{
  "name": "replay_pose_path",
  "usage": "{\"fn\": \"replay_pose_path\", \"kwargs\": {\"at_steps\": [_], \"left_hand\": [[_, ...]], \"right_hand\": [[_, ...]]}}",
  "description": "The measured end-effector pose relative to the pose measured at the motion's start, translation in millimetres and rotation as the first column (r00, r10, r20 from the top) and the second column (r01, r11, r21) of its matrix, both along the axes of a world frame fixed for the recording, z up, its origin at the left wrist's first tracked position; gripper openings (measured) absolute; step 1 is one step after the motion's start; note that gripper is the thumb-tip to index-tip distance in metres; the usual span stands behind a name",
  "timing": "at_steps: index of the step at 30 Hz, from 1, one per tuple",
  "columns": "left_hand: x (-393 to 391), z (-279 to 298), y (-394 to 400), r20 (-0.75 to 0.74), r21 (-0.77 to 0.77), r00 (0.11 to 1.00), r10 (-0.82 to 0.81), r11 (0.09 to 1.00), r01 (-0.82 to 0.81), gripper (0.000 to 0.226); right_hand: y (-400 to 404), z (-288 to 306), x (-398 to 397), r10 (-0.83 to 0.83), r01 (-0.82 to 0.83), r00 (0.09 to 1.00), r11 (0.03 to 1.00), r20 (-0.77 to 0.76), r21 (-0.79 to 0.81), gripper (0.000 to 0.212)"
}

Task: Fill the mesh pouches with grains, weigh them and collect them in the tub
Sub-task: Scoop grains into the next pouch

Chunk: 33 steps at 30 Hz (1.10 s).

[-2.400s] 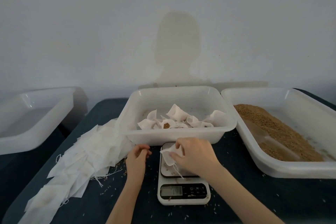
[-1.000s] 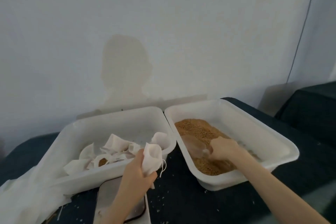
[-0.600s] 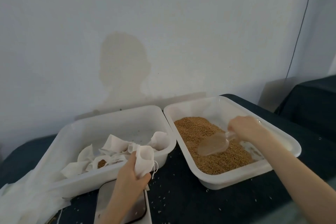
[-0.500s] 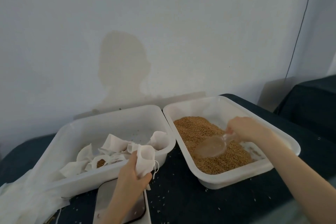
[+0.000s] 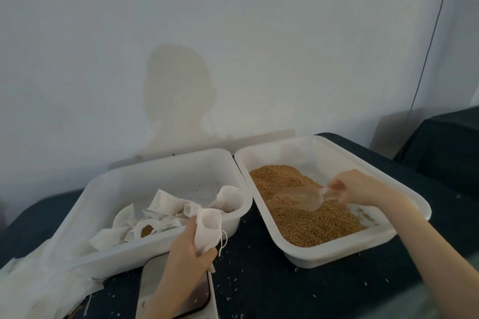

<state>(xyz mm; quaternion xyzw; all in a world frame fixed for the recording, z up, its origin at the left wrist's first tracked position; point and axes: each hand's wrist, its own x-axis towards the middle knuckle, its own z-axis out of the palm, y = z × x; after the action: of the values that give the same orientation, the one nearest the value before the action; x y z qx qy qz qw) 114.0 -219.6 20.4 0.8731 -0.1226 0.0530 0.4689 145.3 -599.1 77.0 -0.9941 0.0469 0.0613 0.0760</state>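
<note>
My left hand [image 5: 188, 251] grips an empty white mesh pouch [image 5: 208, 229] above the scale [image 5: 178, 300], just in front of the middle white tub [image 5: 166, 247]. That tub holds several filled pouches [image 5: 166, 206], one showing brown grain. My right hand [image 5: 361, 186] holds the handle of a clear plastic scoop [image 5: 298, 201] inside the right tub [image 5: 339, 250]. The scoop lies low over the brown grains [image 5: 308, 220] with a few grains in it.
A heap of empty white pouches [image 5: 39, 282] lies at the left edge on the dark blue table [image 5: 272, 285]. Loose grains are scattered on the cloth between the tubs. A white wall stands close behind the tubs.
The view swung right. The pouch passed from my right hand at the scale to my left. My right hand took the scoop in the grain tub and lowered it toward the grains.
</note>
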Motion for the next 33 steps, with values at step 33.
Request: {"fn": "replay_pose_path", "kwargs": {"at_steps": [33], "left_hand": [[0, -11, -2, 0.018, 0.01, 1.0, -0.008, 1.0, 0.008, 0.064]], "right_hand": [[6, 3, -6, -0.061, 0.059, 0.997, 0.997, 0.039, 0.048, 0.04]]}}
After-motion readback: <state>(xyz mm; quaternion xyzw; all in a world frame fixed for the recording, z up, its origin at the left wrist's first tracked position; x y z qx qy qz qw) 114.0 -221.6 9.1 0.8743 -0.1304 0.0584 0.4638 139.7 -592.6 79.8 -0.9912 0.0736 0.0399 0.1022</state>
